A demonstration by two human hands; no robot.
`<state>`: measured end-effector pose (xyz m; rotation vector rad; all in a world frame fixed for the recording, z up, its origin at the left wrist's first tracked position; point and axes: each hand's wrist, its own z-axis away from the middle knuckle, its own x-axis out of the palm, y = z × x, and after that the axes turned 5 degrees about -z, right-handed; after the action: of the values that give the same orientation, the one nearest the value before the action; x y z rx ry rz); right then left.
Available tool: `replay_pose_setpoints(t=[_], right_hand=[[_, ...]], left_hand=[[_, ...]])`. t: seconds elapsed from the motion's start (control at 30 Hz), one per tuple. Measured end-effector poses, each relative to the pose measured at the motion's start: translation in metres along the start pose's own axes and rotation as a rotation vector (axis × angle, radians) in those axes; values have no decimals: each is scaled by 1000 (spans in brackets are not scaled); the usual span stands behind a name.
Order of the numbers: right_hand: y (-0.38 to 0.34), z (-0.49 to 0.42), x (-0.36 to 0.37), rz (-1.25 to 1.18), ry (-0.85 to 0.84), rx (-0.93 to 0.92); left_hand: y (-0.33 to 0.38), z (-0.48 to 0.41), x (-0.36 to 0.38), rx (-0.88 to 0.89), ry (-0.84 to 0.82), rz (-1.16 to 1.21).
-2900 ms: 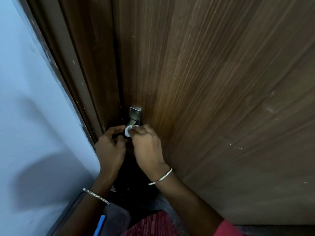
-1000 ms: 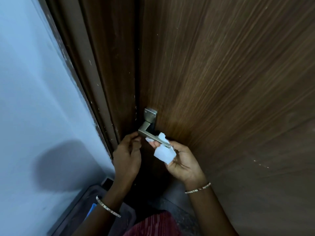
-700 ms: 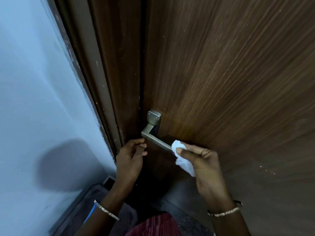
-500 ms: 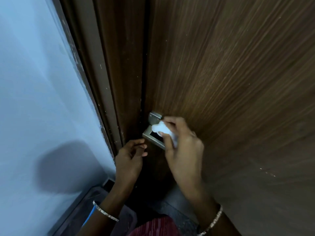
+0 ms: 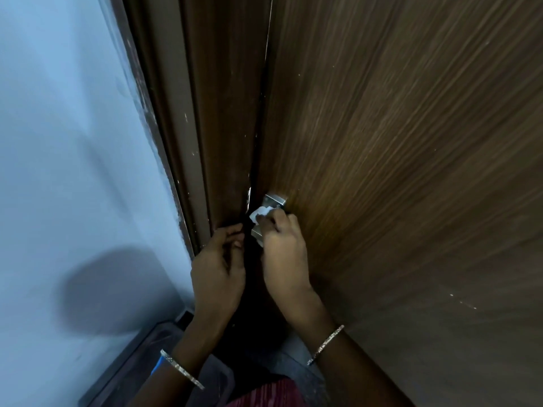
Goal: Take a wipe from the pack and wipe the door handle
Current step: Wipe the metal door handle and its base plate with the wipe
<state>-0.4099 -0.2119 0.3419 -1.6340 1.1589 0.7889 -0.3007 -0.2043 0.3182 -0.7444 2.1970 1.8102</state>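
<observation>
A square metal door handle (image 5: 274, 201) sits on the brown wooden door (image 5: 396, 171), close to its left edge. My right hand (image 5: 282, 248) pinches a crumpled white wipe (image 5: 258, 215) and presses it against the neck of the handle; the hand covers most of the lever. My left hand (image 5: 219, 268) is just left of it at the door's edge, fingers curled with the tips toward the dark gap; I cannot tell whether it holds anything. The wipe pack is out of view.
A brown door frame (image 5: 188, 127) runs up beside a pale blue wall (image 5: 64, 142) on the left. A narrow gap shows between door and frame. Dark floor and a blue object (image 5: 157, 366) lie below my left wrist.
My right hand went from under the lever's far end up to the handle's neck with the wipe, now covering the lever. My left hand stayed at the door's edge.
</observation>
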Motion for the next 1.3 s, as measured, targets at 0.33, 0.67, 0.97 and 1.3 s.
replay_pose_setpoints(t=[0.33,0.67,0.97,1.3], right_hand=[[23,-3,-28,-707,77,302],[38,58,-38,-459,29,324],[42,62,-33,-494,19,367],[41,63,-24,-535,115,373]], left_hand=[[19,-20,16,325,-142,-253],[32,-38,30,444,304,-197],[34,-45,41,402,239,-272],[41,-43,37,313,148,-329]])
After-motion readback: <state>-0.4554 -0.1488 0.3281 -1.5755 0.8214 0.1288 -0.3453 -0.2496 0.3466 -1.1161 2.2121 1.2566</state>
